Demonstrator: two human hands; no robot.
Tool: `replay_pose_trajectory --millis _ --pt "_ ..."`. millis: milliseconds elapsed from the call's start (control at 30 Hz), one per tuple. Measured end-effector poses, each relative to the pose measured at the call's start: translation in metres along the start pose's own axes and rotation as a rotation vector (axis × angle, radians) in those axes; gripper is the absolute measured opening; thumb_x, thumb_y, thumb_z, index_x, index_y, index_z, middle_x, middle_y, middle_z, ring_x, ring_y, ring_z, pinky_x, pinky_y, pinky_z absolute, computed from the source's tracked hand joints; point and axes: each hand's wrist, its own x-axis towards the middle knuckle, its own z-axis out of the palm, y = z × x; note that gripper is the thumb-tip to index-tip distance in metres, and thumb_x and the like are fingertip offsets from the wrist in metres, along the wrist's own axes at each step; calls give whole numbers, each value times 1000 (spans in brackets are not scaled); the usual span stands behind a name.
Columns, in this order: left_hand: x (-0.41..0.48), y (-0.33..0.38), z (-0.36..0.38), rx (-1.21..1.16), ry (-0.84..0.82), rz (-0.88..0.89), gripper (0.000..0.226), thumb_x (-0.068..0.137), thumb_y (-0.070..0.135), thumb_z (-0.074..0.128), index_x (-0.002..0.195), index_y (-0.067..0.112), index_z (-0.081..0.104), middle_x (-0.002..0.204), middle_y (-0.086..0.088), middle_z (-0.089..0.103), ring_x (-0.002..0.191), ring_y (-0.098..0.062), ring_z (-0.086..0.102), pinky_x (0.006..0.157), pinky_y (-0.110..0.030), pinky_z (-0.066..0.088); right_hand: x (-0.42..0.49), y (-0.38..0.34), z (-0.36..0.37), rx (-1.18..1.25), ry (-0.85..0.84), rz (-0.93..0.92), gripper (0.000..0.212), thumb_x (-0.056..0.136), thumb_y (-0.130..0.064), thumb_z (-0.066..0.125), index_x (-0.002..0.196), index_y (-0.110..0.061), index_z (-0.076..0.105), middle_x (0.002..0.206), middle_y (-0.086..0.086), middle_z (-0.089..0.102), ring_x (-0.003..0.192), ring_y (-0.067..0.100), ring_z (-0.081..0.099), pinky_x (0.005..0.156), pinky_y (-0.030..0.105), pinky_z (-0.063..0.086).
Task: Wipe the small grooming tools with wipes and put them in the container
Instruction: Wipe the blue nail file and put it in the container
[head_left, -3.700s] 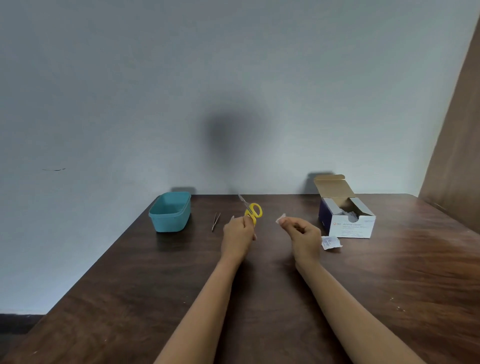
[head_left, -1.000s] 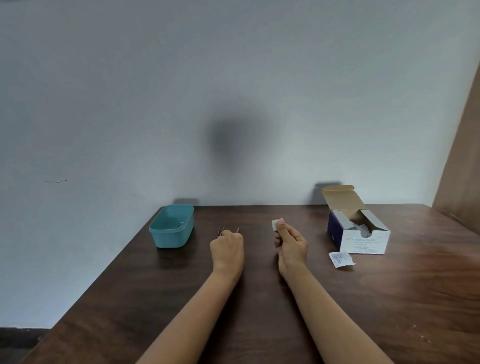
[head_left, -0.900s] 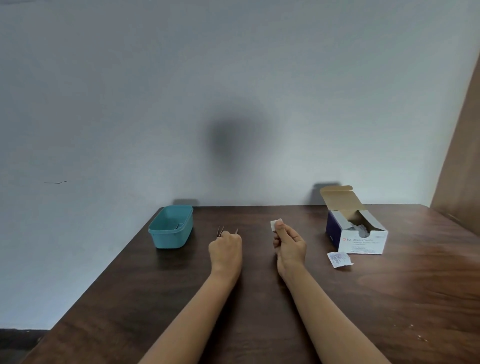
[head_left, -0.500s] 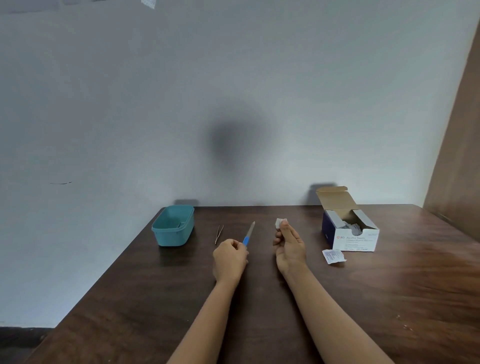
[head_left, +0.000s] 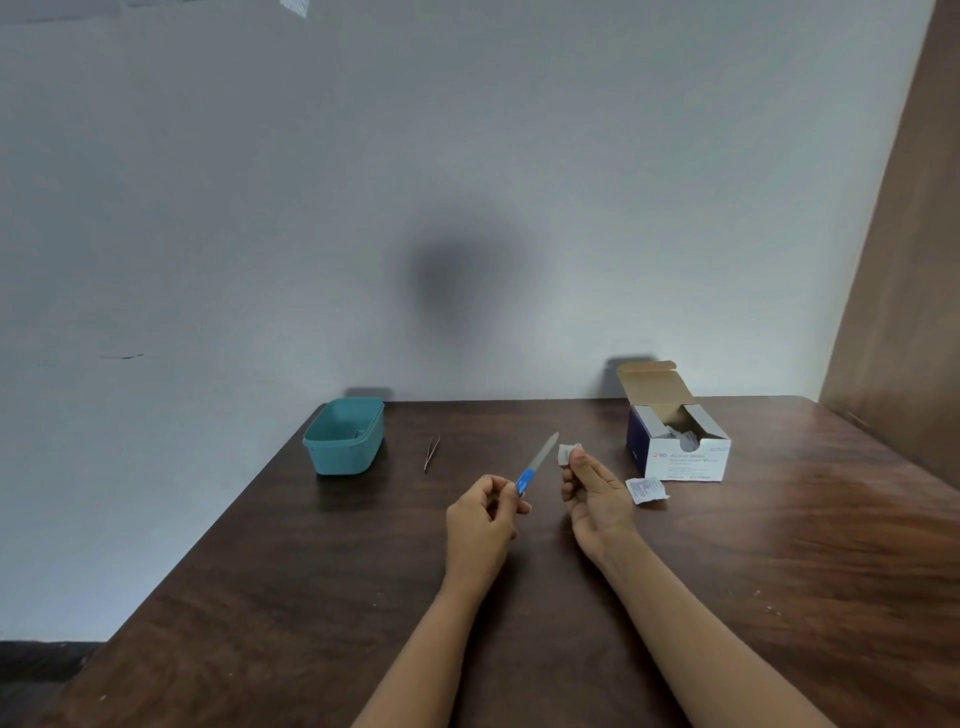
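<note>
My left hand (head_left: 483, 514) grips a nail file (head_left: 537, 460) by its blue handle, the grey blade pointing up and to the right. My right hand (head_left: 592, 493) pinches a small white wipe (head_left: 566, 453) between thumb and fingers, just right of the file's tip and apart from it. Thin metal tweezers (head_left: 431, 453) lie on the table to the left of the file. Further left stands the teal container (head_left: 344, 435); something small shows inside it, too dim to name.
An open box of alcohol swabs (head_left: 678, 447) stands at the right rear of the dark wooden table (head_left: 779, 545). A torn swab wrapper (head_left: 645, 490) lies in front of it. A grey wall runs behind the table; a brown panel rises at far right.
My left hand held yellow scissors earlier; they are no longer in view. It then picked up the blue-handled nail file and raised it toward the wipe. My right hand kept the wipe throughout.
</note>
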Motion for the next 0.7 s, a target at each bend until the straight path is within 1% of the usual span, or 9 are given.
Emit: replay_pose_trajectory --millis 100,200,433,600,667,700 --pt "0 0 1 30 -45 16 12 94 20 57 87 14 64 69 7 70 50 -2 56 49 -13 46 -5 -3 -3 -7 -15 17 13 84 -7 66 96 -3 69 76 6 66 67 12 57 52 18 51" --pt "-1 -1 2 68 -78 24 12 94 21 57 86 16 64 70 9 69 51 -1 56 49 -13 46 -8 -5 -4 -15 -38 30 10 85 -5 63 93 -3 69 75 7 64 66 12 56 53 18 52" --pt "0 -2 3 128 -85 29 12 94 23 56 83 24 60 71 10 69 51 1 56 51 -12 48 -9 -8 -4 6 -84 71 11 89 -7 60 95 -3 68 75 8 61 66 12 54 54 17 52" --pt "0 -2 3 155 -96 17 12 94 22 56 83 22 60 72 9 68 50 2 54 50 -11 46 -10 -9 -5 10 -80 93 10 90 -8 59 93 -3 68 75 8 63 67 12 56 55 19 53" --pt "0 -3 3 164 -103 10 11 94 22 56 85 21 61 73 8 68 51 0 55 52 -13 48 -10 -9 -5 12 -81 97 11 90 -8 60 95 -2 68 75 9 63 67 13 56 55 19 53" --pt "0 -3 3 166 -106 7 10 94 23 56 85 21 61 73 8 69 53 -1 55 54 -16 50 -10 -9 -6 7 -80 96 12 89 -8 60 95 -2 68 75 9 63 66 13 56 55 19 53"
